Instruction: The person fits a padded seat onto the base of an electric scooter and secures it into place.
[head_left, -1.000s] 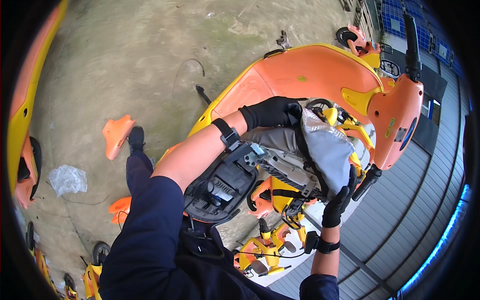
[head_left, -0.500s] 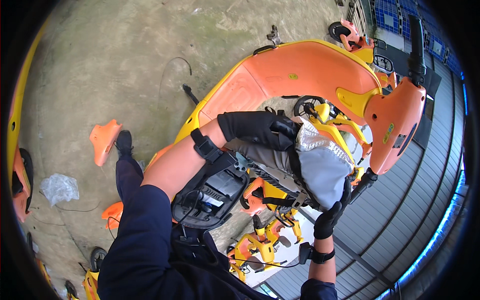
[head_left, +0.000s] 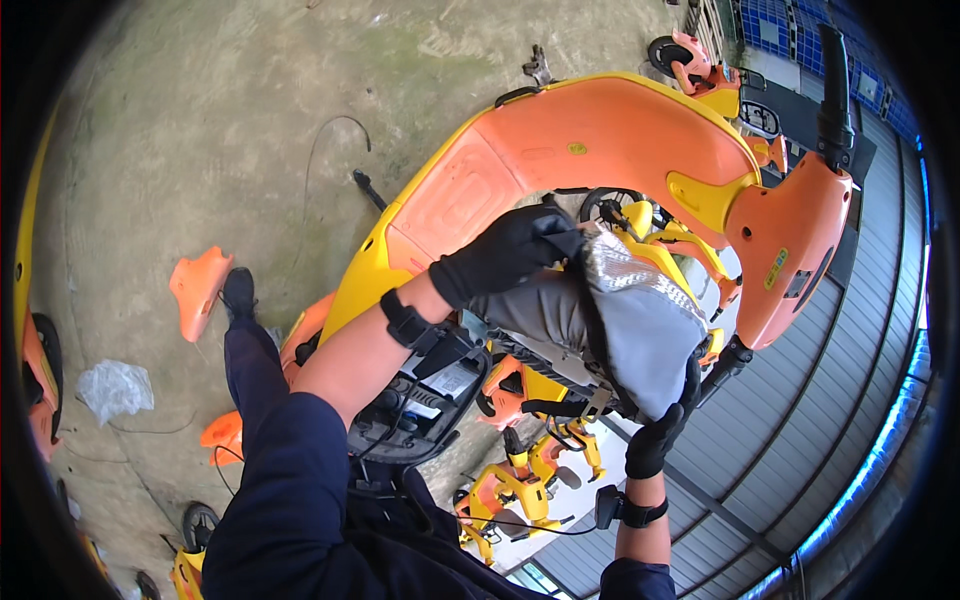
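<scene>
A grey cloth cover (head_left: pixel 648 335), black-edged with a silvery textured patch, bulges aslant between the hands (head_left: pixel 508 254).

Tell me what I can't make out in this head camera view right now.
Head view:
- Left hand fingertips: the black glove blends into the black edging.
- Grey fabric piece: its far side faces away from the camera.
- Black plastic tray: partly hidden by the left forearm.
- Orange-and-yellow scooter at far left: cut off by the picture's dark rim.
</scene>
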